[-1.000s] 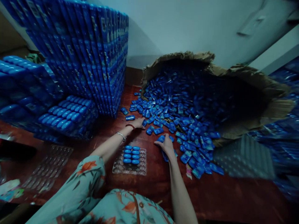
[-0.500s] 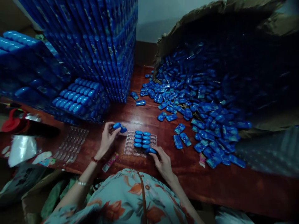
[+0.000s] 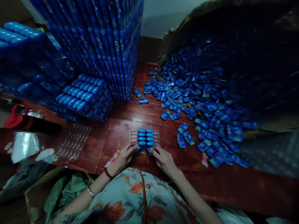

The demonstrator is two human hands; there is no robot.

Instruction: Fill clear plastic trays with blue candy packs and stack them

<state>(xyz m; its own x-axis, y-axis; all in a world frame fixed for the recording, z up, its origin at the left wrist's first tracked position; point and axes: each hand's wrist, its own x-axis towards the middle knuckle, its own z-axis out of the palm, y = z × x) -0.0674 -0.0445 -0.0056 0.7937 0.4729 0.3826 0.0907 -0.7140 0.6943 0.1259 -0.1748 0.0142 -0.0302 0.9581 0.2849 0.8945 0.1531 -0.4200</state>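
A clear plastic blister tray [image 3: 133, 135] lies on the table in front of me. Two middle columns of its hollows hold several glossy blue oval packs [image 3: 141, 139]. At the near left of these columns, my left hand [image 3: 126, 156] has its fingers closed on a blue pack [image 3: 138, 147], pressed at the tray. Opposite it, my right hand [image 3: 164, 159] grips another blue pack [image 3: 149, 150] at the near right corner of the columns. Fingers partly cover both packs. The outer columns of hollows look unfilled.
Loose blue packs [image 3: 187, 105] spill from a large torn carton [image 3: 170, 34] at the right. Stacks of filled trays [image 3: 100, 40] tower at the back left. Left on the table [image 3: 121, 121] are an empty tray [image 3: 76, 141] and a red-lidded bottle [image 3: 39, 124]. A pink wrapper [image 3: 112, 158] lies by my left wrist.
My left hand has moved right and nearer to me, bringing its blue pack to the tray's near side. My right hand stays at the near right. The whole view has shifted slightly.
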